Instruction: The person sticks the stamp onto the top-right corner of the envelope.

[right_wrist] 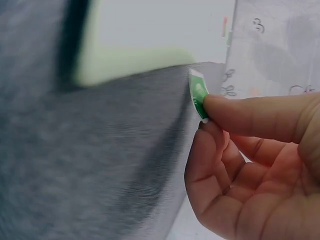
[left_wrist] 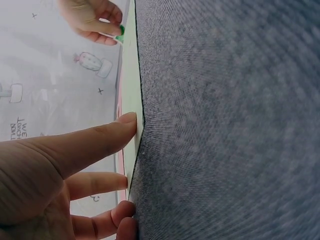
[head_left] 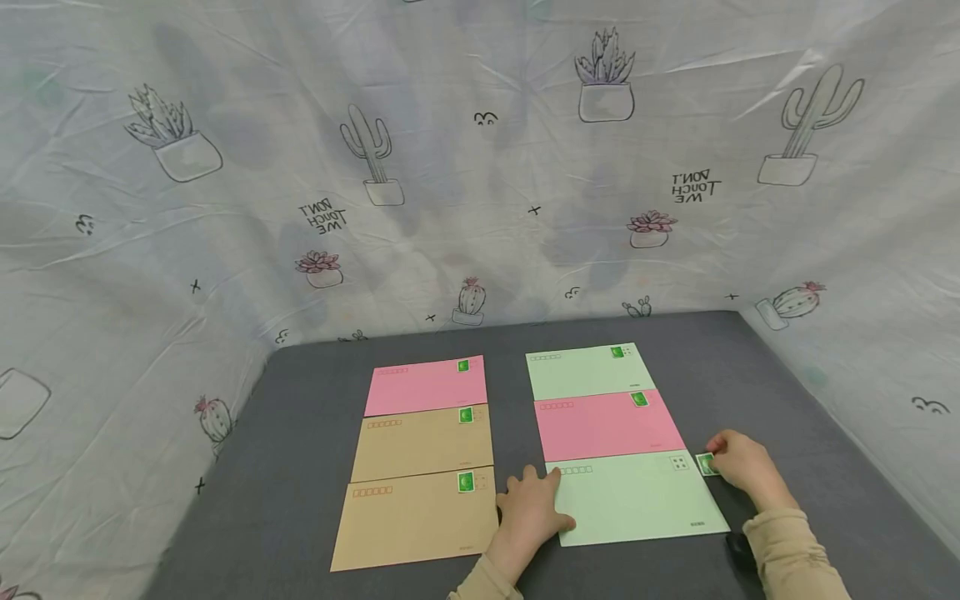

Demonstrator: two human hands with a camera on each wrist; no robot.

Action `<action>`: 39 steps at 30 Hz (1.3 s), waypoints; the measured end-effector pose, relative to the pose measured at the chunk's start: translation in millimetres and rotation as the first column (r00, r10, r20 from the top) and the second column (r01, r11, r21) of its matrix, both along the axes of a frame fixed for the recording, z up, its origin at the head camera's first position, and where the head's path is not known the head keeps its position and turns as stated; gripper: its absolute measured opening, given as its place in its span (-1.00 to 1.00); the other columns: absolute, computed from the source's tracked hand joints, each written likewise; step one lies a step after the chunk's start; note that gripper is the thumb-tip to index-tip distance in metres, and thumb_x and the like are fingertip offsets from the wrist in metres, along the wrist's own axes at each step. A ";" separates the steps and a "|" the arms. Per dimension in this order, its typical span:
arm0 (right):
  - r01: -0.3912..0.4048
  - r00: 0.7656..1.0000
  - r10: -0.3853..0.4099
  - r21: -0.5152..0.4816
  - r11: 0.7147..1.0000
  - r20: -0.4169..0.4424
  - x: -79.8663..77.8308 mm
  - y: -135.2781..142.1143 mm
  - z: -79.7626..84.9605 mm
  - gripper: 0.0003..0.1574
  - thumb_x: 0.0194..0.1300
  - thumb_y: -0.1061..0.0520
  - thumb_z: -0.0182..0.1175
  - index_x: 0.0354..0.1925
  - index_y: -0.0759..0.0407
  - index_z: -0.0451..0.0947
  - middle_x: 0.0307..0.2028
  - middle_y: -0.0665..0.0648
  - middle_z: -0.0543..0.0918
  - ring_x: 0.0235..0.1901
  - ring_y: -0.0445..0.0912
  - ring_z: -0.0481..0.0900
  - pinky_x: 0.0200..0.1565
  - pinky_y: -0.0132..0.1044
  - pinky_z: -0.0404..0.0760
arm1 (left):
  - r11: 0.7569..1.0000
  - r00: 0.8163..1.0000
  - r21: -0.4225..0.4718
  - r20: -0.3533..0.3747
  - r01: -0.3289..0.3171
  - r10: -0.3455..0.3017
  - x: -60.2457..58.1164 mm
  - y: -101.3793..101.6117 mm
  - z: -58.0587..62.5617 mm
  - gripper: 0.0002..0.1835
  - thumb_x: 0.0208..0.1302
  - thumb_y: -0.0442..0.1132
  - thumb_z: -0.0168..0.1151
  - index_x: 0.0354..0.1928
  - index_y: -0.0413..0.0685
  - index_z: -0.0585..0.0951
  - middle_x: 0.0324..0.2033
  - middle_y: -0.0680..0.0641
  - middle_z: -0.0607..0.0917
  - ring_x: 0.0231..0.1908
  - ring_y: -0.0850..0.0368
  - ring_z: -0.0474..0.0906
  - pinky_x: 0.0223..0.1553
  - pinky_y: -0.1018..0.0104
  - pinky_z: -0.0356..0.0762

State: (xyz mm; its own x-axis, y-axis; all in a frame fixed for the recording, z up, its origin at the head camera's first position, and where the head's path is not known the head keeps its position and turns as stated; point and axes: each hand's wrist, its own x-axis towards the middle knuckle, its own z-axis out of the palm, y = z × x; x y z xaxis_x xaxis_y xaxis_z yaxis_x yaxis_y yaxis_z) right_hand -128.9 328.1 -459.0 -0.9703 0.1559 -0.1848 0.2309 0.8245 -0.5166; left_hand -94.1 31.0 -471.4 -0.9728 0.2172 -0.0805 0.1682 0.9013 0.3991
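Note:
A pale green envelope point(head_left: 630, 504) lies at the front of the right column, with a small printed square in its top right corner. My left hand point(head_left: 528, 512) rests at its left edge with fingers spread, the thumb touching the paper. Just off the envelope's right edge, my right hand point(head_left: 746, 469) pinches a small green stamp point(right_wrist: 198, 92) with a white border between thumb and finger. In the right wrist view the stamp is held tilted above the dark cloth, apart from the envelope. The left wrist view shows the left thumb point(left_wrist: 107, 136) on the envelope's near edge.
Behind the front envelope lie a pink envelope point(head_left: 600, 429) and another green one point(head_left: 585, 375), both stamped. The left column holds a pink envelope point(head_left: 420, 392) and two tan ones point(head_left: 412, 529), each stamped. A cactus-print curtain point(head_left: 480, 167) borders the dark grey table point(head_left: 262, 467).

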 end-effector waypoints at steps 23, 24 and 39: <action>-0.083 0.996 0.085 -0.158 0.984 0.005 -7.3 -37.2 7.9 -0.64 0.02 0.27 0.18 -0.19 0.46 0.44 -0.38 0.25 0.57 -0.50 -0.11 0.48 -0.46 -0.30 0.43 | 1.000 1.000 0.002 -0.016 -0.004 0.004 1.2 0.8 1.9 -0.28 -0.29 -0.02 0.56 0.06 -0.01 0.59 -0.29 -0.25 0.53 -0.34 -0.18 0.48 -0.41 -0.15 0.43; -0.088 0.996 0.090 -0.157 0.984 0.003 -7.9 -37.4 7.3 -0.65 0.01 0.27 0.18 -0.19 0.45 0.44 -0.38 0.25 0.56 -0.50 -0.11 0.48 -0.46 -0.30 0.43 | 1.000 1.000 0.001 -0.019 -0.004 0.004 1.2 0.7 2.0 -0.27 -0.29 -0.02 0.56 0.06 -0.01 0.59 -0.28 -0.25 0.54 -0.34 -0.18 0.49 -0.41 -0.15 0.43; -0.108 0.993 0.112 -0.101 0.989 0.032 -12.7 -41.0 -2.2 -0.79 -0.02 0.31 0.13 -0.34 0.35 0.37 -0.49 0.14 0.42 -0.48 -0.06 0.37 -0.47 -0.29 0.30 | 1.000 1.000 0.000 -0.019 0.001 -0.001 -0.4 -0.2 -1.1 -0.27 -0.29 -0.01 0.56 0.07 0.00 0.59 -0.28 -0.23 0.54 -0.32 -0.18 0.49 -0.41 -0.15 0.43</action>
State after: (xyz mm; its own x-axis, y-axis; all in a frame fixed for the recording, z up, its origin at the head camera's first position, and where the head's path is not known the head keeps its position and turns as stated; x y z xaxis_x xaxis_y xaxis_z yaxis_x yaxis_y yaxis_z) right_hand -141.6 287.1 -461.2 -0.9727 0.0276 -0.2305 0.1622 0.7910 -0.5899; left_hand -94.5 30.7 -472.5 -0.9740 0.2179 -0.0619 0.1765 0.9011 0.3960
